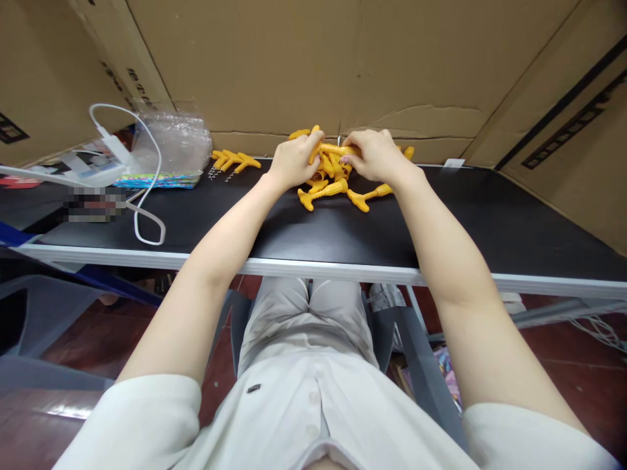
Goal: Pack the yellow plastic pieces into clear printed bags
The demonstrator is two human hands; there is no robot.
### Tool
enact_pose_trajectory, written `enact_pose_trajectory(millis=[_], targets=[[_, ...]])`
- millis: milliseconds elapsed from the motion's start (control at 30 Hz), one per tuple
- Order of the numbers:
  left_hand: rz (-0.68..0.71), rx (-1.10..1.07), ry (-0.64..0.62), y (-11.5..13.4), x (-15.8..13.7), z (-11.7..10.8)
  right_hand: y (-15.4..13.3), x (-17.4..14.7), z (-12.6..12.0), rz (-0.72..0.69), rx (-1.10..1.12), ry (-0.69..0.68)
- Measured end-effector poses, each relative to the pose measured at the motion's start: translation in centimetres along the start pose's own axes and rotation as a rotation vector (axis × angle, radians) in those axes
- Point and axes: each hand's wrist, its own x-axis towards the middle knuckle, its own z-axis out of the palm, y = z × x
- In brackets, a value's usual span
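Note:
Both hands are at a pile of yellow plastic corkscrews (334, 166) on the black table. My left hand (296, 157) is closed around the T-shaped handle of one yellow corkscrew (333, 149). The other end of that same corkscrew is pinched by my right hand (375, 154), so it lies roughly level between the hands. Just below, more corkscrews with T-shaped ends and ribbed yellow sleeves lie in a heap, one of them a yellow corkscrew (360, 200) under my right hand. To the left, several corkscrews (236, 160) lie in a row with bare metal spirals showing.
Clear plastic bags (171, 140) lie on a colourful stack (169, 180) at the left. A white cable (159, 156) loops beside them. Cardboard walls (274, 65) enclose the table's back and sides. The table's metal front edge (337, 269) runs before my lap.

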Motion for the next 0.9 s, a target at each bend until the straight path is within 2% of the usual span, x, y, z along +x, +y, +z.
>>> enact_pose_trajectory(millis=[133, 267, 500, 700, 900], targets=[[-0.112, -0.005, -0.074, 0.5, 0.2, -0.4, -1.1, -0.6, -0.9, 0.039, -0.097, 0.068], [-0.099, -0.041, -0.127, 0.3, 0.0, -0.5, -1.6, -1.0, -1.5, 0.085, -0.135, 0.042], [-0.079, -0.047, -0.1, -0.4, -0.4, -0.3, -2.0, -1.0, -1.5, 0.082, -0.126, -0.011], [-0.041, 0.013, -0.053, -0.5, -0.2, -0.2, -2.1, -0.9, -1.4, 0.057, -0.083, 0.026], [-0.063, 0.032, -0.093, -1.1, -0.1, -0.3, -2.9, -0.9, -1.3, 0.038, -0.172, 0.011]])
